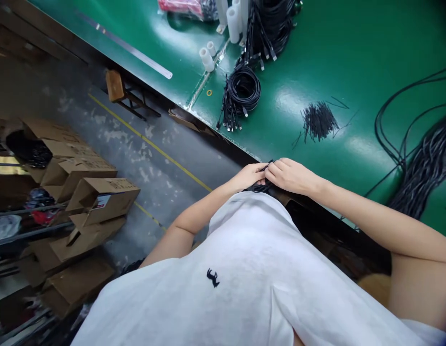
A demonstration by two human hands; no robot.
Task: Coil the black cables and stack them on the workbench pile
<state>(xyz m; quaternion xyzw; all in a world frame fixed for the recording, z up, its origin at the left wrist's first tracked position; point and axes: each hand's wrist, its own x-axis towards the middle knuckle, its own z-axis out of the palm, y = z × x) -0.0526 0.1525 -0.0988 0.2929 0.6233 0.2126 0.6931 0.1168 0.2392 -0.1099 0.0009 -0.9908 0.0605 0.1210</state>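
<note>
My left hand (248,175) and my right hand (289,175) meet at the near edge of the green table (352,48), just above my white shirt. Both close on a small bundle of black cable (260,186) held between them; most of it is hidden under my fingers. A thin black end sticks up between the two hands. A coiled bunch of black cables with plugs (240,93) lies further out on the table. A heap of short black ties (319,120) lies to its right.
White plastic spools (207,57) and a large pile of black cables (271,26) sit at the far side. Loose long cables (424,158) spread at the right. Cardboard boxes (93,197) stand on the floor at the left, beside a wooden stool (116,86).
</note>
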